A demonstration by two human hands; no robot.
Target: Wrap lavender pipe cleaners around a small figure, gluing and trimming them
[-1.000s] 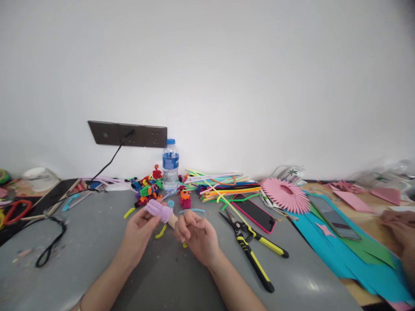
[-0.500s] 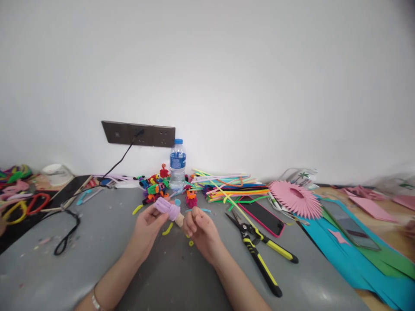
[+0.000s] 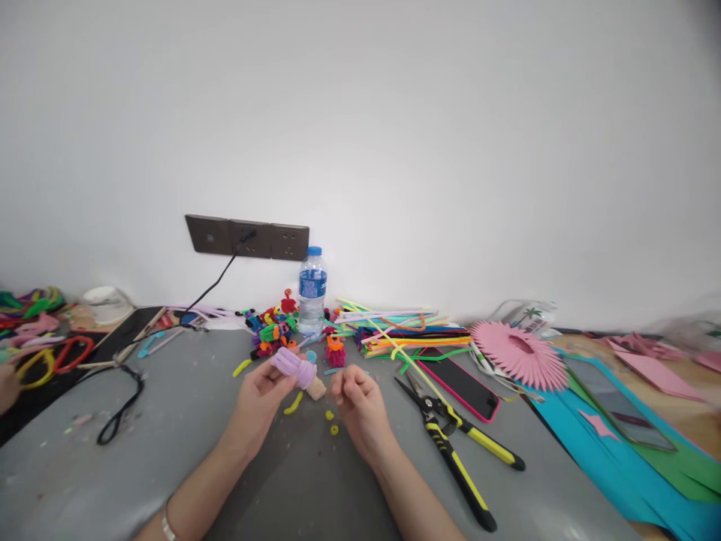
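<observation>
A lilac and beige pipe-cleaner figure (image 3: 296, 368) is pinched in my left hand (image 3: 262, 398), tilted with its beige end toward the right. Just to the right of that end is my right hand (image 3: 360, 409), apart from it. The right fingers are curled together, and whatever they may hold is too small to make out. Short yellow pipe-cleaner pieces (image 3: 294, 403) lie on the grey mat (image 3: 270, 488) below the figure. An orange and magenta pipe-cleaner figure (image 3: 335, 351) stands behind my hands.
Yellow-handled pliers (image 3: 444, 424) lie spread at right, beside a red-edged phone (image 3: 465, 383). Behind are a water bottle (image 3: 312, 293), pipe cleaners (image 3: 417, 327) and a pink paper ring (image 3: 507, 353). A black cable (image 3: 138, 383) crosses the left. Another person's hand (image 3: 8, 387) is near scissors (image 3: 56, 361).
My right hand has drawn slightly away from the figure, so more of the beige end shows. My left hand keeps its hold. The whole view has shifted slightly.
</observation>
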